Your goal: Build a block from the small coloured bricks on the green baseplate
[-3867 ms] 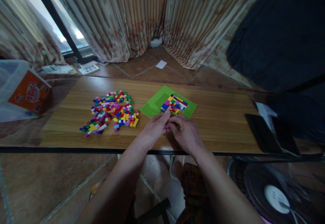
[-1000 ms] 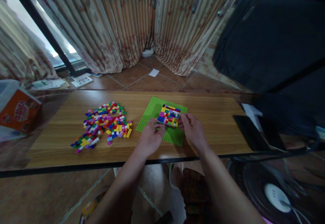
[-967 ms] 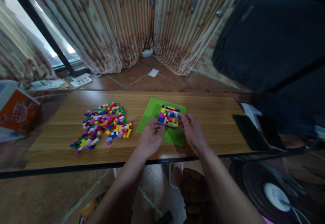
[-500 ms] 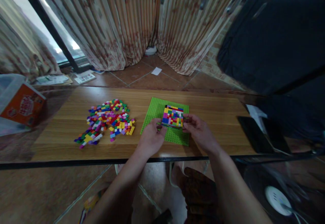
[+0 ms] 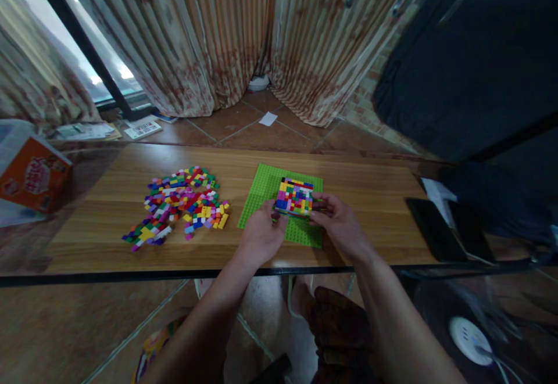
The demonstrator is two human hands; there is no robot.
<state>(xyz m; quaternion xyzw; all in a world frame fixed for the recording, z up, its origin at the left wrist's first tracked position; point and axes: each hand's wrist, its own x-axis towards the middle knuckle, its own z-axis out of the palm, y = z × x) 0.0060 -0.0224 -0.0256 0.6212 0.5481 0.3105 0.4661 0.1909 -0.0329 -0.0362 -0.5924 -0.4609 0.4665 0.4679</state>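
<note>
A multicoloured block of toy building bricks (image 5: pixel 294 197) is over the green studded baseplate (image 5: pixel 304 234) in the head view; whether it rests on the plate cannot be made out. My left hand (image 5: pixel 263 230) grips its near left corner, thumb and fingers closed on the edge. On the opposite side, my right hand (image 5: pixel 339 221) pinches the right edge between thumb and fingers. The undersides of the brick block and some fingertips are hidden.
Loose coloured bricks (image 5: pixel 178 204) lie in a spread pile on the wooden table (image 5: pixel 366 180), left of the baseplate. A dark tablet-like slab (image 5: pixel 433 230) lies at the right end. Beyond the left end stands a clear box with an orange label (image 5: pixel 37 172).
The whole view has shifted slightly. Both hands keep their hold on the brick block, and its place over the baseplate looks nearly the same.
</note>
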